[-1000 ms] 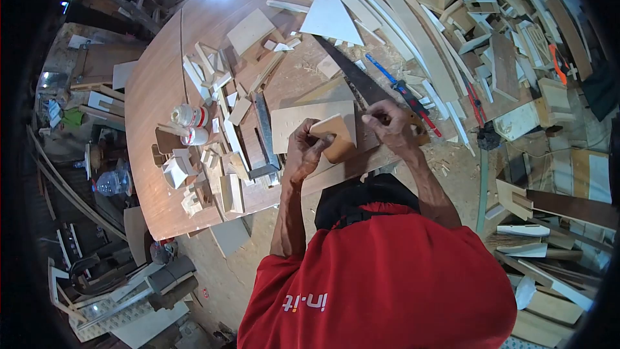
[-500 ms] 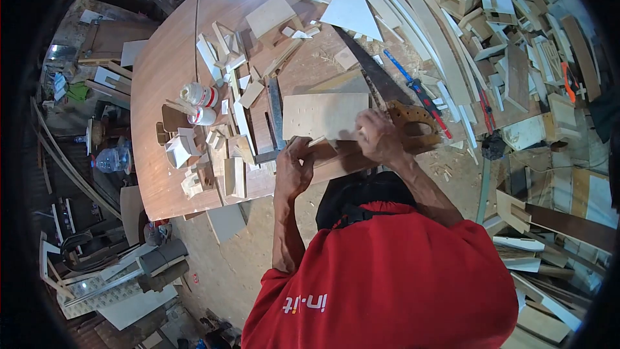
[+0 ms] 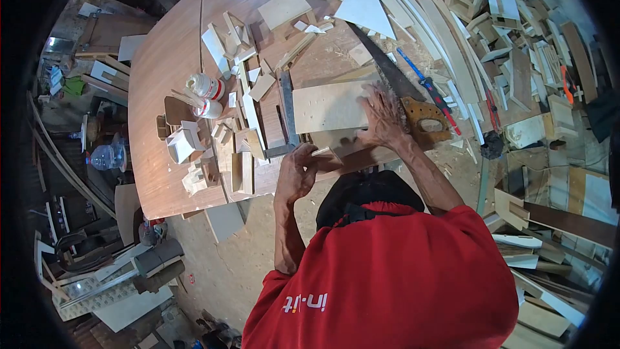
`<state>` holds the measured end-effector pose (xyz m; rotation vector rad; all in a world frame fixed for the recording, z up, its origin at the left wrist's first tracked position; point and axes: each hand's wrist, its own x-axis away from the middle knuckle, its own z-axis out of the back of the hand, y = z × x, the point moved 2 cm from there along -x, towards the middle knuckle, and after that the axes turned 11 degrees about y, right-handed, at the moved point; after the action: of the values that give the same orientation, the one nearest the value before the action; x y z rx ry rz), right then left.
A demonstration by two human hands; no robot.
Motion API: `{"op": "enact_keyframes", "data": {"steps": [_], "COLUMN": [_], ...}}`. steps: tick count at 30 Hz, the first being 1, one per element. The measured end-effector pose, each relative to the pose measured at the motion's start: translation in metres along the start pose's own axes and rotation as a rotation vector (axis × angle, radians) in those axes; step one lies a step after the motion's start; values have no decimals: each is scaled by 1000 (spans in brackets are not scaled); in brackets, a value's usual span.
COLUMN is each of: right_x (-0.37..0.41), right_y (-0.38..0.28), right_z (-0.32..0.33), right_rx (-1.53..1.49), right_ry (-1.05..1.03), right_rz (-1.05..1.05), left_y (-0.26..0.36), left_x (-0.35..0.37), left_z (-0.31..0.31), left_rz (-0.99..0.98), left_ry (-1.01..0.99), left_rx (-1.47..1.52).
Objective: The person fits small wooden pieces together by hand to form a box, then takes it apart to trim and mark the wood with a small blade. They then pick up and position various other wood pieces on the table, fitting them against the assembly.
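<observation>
A pale rectangular wooden board (image 3: 328,107) lies near the front edge of the workbench. My right hand (image 3: 385,119) rests on its right end with the fingers spread. My left hand (image 3: 297,173) is closed at the board's near left corner, pinching a small wooden strip (image 3: 327,154) that sticks out from the fingers. Left of the board lies a dark metal try square (image 3: 288,106). A handsaw with a wooden handle (image 3: 427,120) sits just right of my right hand, its dark blade running away toward the back.
Glue jars (image 3: 208,86), a small wooden box (image 3: 184,142) and several wood offcuts stand on the left. A red and blue tool (image 3: 429,87) lies beyond the saw. Long wooden strips (image 3: 445,45) line the right side, with piled wooden pieces (image 3: 516,58) beyond.
My right hand has gone from curled fingers near the board's front right corner to fingers spread over its right end. My left hand keeps its pinch. The view has shifted slightly.
</observation>
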<state>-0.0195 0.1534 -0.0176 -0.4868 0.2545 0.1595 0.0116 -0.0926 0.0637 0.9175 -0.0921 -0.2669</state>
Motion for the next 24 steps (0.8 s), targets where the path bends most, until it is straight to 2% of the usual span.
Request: {"op": "enact_keyframes", "data": {"steps": [4, 6, 9, 13, 15, 16, 18, 19, 21, 22, 24], "right_x": [-24, -37, -50, -37, -29, -26, -20, -16, -9, -7, -3], "right_y": [6, 5, 12, 13, 19, 24, 44, 55, 85, 97, 124], "right_z": [-5, -12, -19, -5, 17, 27, 54, 62, 83, 91, 93], "right_rx": [23, 69, 35, -21, -36, -30, 8, 20, 188, 173, 216], "right_ry": [-35, -217, -307, -179, -103, -102, 153, 157, 219, 203, 211], "right_rz": [75, 108, 129, 71, -123, -129, -324, -335, -588, -648, -706], "left_y": [-7, -10, -10, 0, -3, -1, 5, 7, 12, 19, 17], "left_x": [-1, -6, -12, -16, -18, -20, -27, -28, -37, -39, -45], "left_z": [-1, -1, 4, 10, 9, 9, 7, 5, 3, 0, -11], "left_rz": [68, 76, 23, -3, 40, 37, 73, 66, 21, 92, 60], "left_ry": [-37, -74, -90, -97, -43, -49, -52, -65, -54, -70, -53], "left_rx": [157, 122, 76, 65, 162, 167, 243, 251, 149, 191, 223]}}
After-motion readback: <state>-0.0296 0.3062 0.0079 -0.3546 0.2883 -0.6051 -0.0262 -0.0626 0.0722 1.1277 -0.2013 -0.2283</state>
